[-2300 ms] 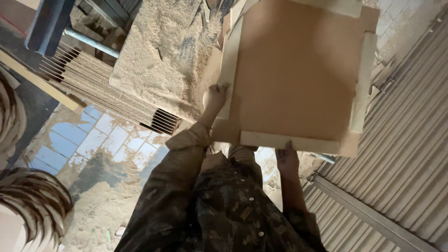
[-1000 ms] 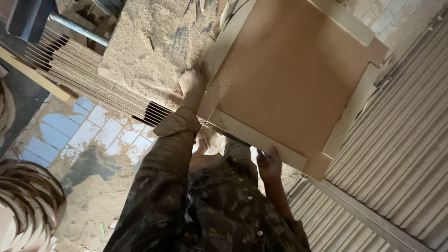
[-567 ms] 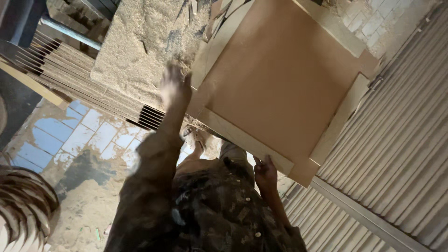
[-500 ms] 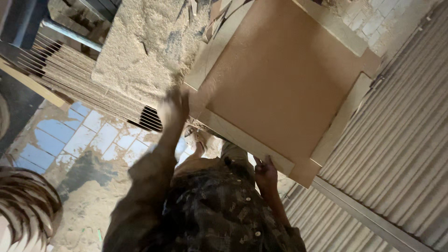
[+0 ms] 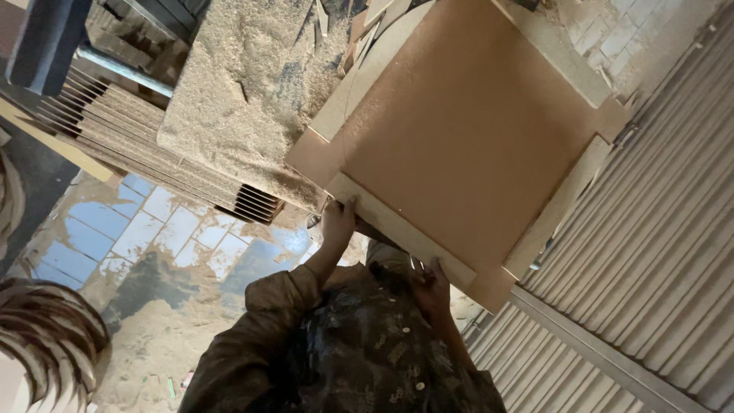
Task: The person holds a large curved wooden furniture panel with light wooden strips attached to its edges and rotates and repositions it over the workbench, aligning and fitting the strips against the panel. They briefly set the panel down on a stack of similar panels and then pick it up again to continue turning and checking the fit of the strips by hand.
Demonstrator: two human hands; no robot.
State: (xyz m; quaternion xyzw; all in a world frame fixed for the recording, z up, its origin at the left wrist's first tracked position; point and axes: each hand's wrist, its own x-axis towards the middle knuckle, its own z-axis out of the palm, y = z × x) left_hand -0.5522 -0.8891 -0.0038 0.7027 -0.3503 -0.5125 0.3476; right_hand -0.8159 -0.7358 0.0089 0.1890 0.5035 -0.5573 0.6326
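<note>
The person's left hand (image 5: 337, 226) is closed on the near edge of a large brown board (image 5: 466, 138), fingers curled over the pale strip (image 5: 401, 229) that runs along that edge; the right hand (image 5: 433, 287) grips the same edge further along, close to the board's near corner, fingers wrapped under it; the board is framed by pale strips on its sides and lies tilted across the middle of the view, its far end reaching toward a pale brick wall (image 5: 612, 30); just left of it stands a stack of thin sheets (image 5: 153, 145) with a heap of sawdust (image 5: 245, 99) on top, touching the board's left corner; corrugated metal sheeting (image 5: 657, 252) lies to the right; below the stack, blue floor tiles (image 5: 138, 237) show through dust; both sleeves (image 5: 267, 336) are dark and paint-flecked.
</note>
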